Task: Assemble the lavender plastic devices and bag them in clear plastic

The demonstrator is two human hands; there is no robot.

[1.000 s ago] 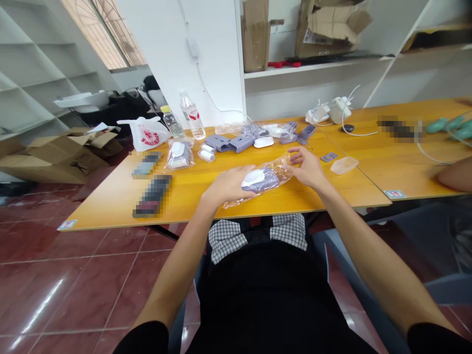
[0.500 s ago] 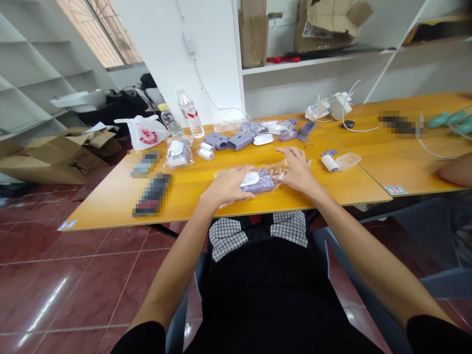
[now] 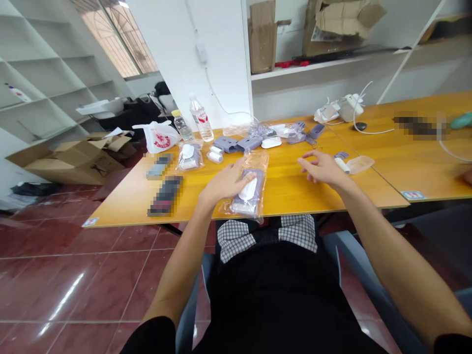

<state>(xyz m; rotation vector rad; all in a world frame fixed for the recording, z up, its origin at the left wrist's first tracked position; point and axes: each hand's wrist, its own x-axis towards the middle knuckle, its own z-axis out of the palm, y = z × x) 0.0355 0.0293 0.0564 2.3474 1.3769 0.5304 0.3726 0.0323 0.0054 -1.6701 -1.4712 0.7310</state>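
Observation:
A clear plastic bag with a lilac and white device inside lies at the near edge of the orange table, pointing away from me. My left hand rests on its left side, fingers curled over the white part. Off the bag to the right, my right hand hovers open above the table with fingers spread. It is close to a small white roll and a clear shallow tray.
Further back lie lilac parts, another bagged device, white rolls, two water bottles and a white shopping bag. Two dark flat items sit at left. A white charger with cable and another person's arm are right.
The bag has been turned from lying crosswise to pointing away from me. My right hand let go of its end and moved right; my left hand stayed on it.

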